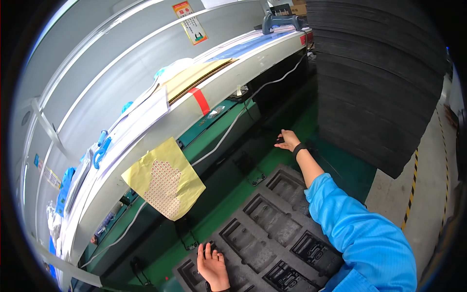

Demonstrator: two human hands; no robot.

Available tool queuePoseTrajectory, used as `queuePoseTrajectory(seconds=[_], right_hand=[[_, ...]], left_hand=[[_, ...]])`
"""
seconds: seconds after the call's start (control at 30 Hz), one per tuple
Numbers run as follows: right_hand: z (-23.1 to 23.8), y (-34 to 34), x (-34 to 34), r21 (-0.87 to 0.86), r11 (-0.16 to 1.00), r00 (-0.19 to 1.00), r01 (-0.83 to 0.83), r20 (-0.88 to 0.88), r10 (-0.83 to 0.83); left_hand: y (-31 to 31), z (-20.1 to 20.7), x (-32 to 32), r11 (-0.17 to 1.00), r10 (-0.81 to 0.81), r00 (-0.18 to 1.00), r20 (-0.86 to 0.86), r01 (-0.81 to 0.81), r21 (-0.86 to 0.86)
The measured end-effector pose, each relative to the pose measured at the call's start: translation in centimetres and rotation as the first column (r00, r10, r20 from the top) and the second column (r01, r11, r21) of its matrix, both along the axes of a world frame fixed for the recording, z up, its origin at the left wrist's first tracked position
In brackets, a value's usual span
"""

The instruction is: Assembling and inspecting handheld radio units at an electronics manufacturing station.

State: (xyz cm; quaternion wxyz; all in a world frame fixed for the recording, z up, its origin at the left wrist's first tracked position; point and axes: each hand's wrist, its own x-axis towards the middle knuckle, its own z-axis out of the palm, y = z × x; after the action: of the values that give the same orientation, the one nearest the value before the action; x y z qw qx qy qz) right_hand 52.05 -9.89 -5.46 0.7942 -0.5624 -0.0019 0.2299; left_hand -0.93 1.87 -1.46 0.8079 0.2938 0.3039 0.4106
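My right hand (290, 141) reaches out over the dark green surface beyond the foam tray. Its fingers are curled together around something small and dark that I cannot make out. Near the tray's left end, my left hand (213, 268) is turned palm up with its fingers apart; a dark shape shows behind the fingertips. Below both hands lies the grey foam tray (238, 214) with rectangular pockets. Two pockets on its near side hold black moulded parts, one part (314, 253) and another part (287, 278). Several other pockets show bare foam.
A tall stack of black foam sheets (374, 82) stands at right. A white shelf (233, 82) crosses above, bearing cardboard (204, 78) and a grey handheld scanner (279, 22). A yellow sticker sheet (165, 180) hangs from its edge. A white cable (228, 131) runs beneath.
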Motion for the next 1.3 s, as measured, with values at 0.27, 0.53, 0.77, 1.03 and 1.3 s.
queuePoseTrajectory(seconds=[0.27,0.53,0.77,1.03,1.3], right_hand=[[-3.3,-0.3,1.4,-0.008,0.986,0.968,0.167,-0.187,-0.166],[-4.9,-3.2,4.4,0.266,0.926,0.954,0.267,-0.208,-0.216],[-5.6,-3.6,5.0,0.404,0.865,0.954,0.298,-0.156,-0.256],[-6.8,-4.4,6.9,0.538,0.773,0.940,0.337,-0.141,-0.311],[-7.5,-4.0,8.3,0.603,0.715,0.932,0.354,-0.165,-0.323]], left_hand=[[-0.1,0.4,-0.2,0.999,-0.028,1.000,0.013,0.028,-0.022],[-0.4,0.4,0.3,0.998,-0.052,0.998,0.020,0.052,-0.031],[-0.1,0.3,0.2,0.997,-0.035,0.999,0.016,0.036,-0.065],[0.2,0.0,-0.5,0.969,-0.225,0.955,0.194,0.240,-0.058],[0.2,0.1,-0.4,0.965,-0.238,0.952,0.192,0.254,-0.065]])
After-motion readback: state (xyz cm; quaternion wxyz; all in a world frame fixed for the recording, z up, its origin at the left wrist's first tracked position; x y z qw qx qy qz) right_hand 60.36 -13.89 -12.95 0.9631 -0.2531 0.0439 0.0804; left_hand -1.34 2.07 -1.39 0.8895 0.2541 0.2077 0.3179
